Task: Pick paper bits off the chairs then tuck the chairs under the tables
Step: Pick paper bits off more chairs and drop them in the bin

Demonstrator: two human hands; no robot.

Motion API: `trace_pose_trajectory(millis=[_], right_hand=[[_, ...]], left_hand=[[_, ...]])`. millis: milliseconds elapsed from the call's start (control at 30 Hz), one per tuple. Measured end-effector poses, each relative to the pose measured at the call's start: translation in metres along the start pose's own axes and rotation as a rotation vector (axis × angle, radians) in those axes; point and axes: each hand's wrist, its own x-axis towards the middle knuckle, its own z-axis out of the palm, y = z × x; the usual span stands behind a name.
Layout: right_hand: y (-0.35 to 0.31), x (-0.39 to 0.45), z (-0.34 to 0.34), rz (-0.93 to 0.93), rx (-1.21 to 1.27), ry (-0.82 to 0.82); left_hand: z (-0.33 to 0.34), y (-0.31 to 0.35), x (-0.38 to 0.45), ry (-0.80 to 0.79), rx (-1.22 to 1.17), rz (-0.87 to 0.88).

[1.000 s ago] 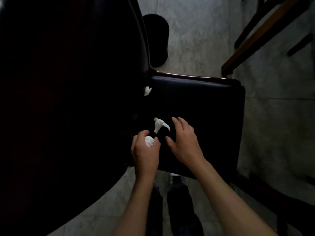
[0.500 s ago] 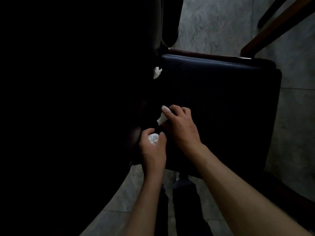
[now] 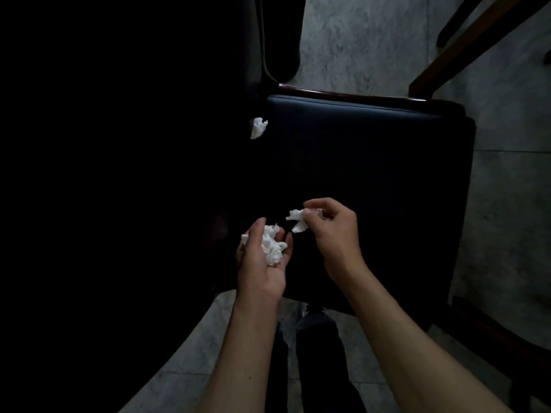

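A dark padded chair seat [image 3: 372,162] fills the middle of the view. My left hand [image 3: 259,263] is palm up over its front left corner, cupping a wad of crumpled white paper [image 3: 272,244]. Just to the right, my right hand [image 3: 331,231] pinches another white paper bit [image 3: 296,220] between thumb and fingers, lifted off the seat. A third white paper bit [image 3: 258,127] lies at the seat's far left edge, where the seat goes under the table.
A large dark table top [image 3: 119,174] covers the whole left side. Grey stone floor [image 3: 357,46] shows beyond and to the right of the chair. Wooden legs of other furniture [image 3: 465,46] cross the top right. My dark trouser legs [image 3: 316,353] stand below.
My right hand closed on the paper bit lying on the seat and lifted it toward my left hand. My left hand turned palm up, showing its wad.
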Motion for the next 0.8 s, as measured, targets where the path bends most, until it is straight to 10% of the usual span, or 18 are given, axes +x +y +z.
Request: trace_pose_trajectory(millis=[200,800], right_hand=[[-0.006,-0.027,0.005,0.019,0.32,-0.091],[0.019,-0.041,-0.01,-0.193,-0.185,-0.17]], left_hand=[[0.007,-0.006,-0.006,-0.138,-0.087,-0.059],[0.004,-0.02,-0.007,-0.235,0.041,0.007]])
